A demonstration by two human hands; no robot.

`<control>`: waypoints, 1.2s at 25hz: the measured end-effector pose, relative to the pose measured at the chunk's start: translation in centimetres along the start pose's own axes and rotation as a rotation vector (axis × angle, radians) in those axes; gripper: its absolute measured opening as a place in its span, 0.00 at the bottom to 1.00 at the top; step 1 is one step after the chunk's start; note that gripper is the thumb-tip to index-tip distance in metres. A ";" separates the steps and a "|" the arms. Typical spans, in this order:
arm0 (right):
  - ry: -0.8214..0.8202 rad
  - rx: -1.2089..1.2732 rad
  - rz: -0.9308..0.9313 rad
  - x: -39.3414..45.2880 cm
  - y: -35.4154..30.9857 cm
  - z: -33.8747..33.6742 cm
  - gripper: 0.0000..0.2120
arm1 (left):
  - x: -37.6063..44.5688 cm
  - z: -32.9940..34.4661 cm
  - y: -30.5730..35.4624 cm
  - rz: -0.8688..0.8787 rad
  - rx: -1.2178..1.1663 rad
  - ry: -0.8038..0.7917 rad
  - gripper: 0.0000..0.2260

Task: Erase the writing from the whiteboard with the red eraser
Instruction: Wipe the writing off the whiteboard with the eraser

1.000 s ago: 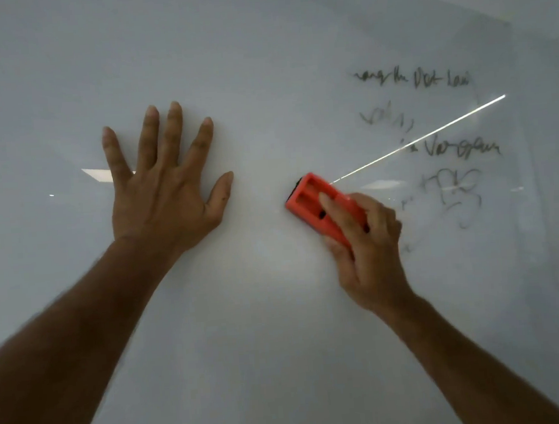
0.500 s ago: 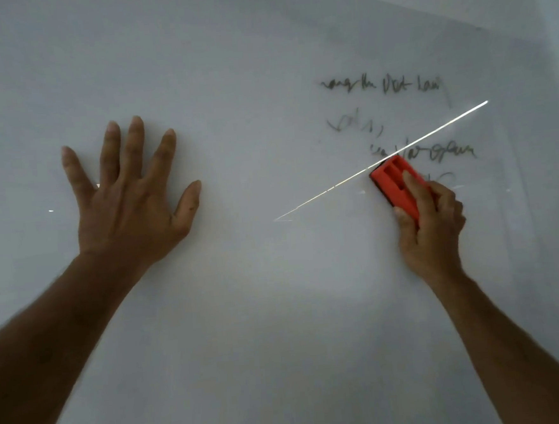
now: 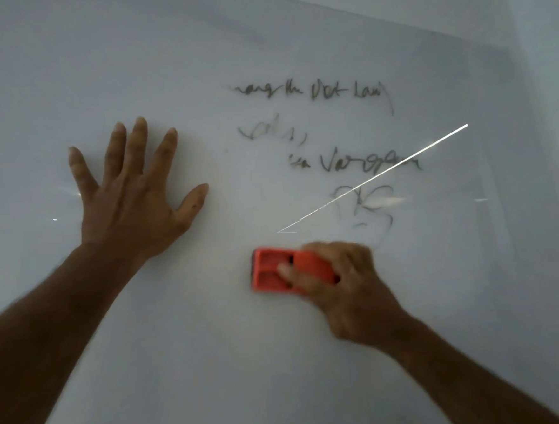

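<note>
The whiteboard (image 3: 216, 365) fills the view. Dark handwriting (image 3: 325, 129) runs in several partly smudged lines at upper right, with a faint scribble (image 3: 367, 205) below them. My right hand (image 3: 349, 289) grips the red eraser (image 3: 276, 273) and presses it flat on the board, below and left of the scribble. The eraser lies lengthwise, its left end free of my fingers. My left hand (image 3: 134, 195) rests flat on the board with fingers spread, up and to the left of the eraser.
A thin bright reflection line (image 3: 378, 176) crosses the lower writing diagonally. The board's top and right edge (image 3: 506, 63) meets a pale wall at the upper right.
My right hand carried the eraser right onto the lower writing, then down and back left to below the scribble. The scribble looks fainter. My left hand stays planted.
</note>
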State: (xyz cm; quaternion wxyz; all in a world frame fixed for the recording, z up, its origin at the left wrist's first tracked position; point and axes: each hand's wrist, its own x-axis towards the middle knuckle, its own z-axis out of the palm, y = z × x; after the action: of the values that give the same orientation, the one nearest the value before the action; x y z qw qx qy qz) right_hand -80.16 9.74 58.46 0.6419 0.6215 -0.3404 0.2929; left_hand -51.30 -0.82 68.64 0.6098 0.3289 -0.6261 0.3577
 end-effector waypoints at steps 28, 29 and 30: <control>0.226 -0.141 0.850 13.3 20.9 -1.0 0.26 | -0.2 0.2 1.0 -0.055 0.043 -0.021 0.38; 0.223 -0.142 0.959 13.5 21.9 -1.3 0.27 | -0.2 0.2 1.0 -0.053 0.046 -0.019 0.38; 0.223 -0.148 1.020 13.5 22.3 -1.3 0.27 | -0.2 0.3 1.0 -0.052 0.051 -0.018 0.38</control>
State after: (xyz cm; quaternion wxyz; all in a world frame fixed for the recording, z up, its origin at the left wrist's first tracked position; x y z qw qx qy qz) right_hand -89.89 11.59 82.64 0.4921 0.2950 -0.5491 0.6077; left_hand -52.28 -0.51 68.37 0.6046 0.3639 -0.6134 0.3547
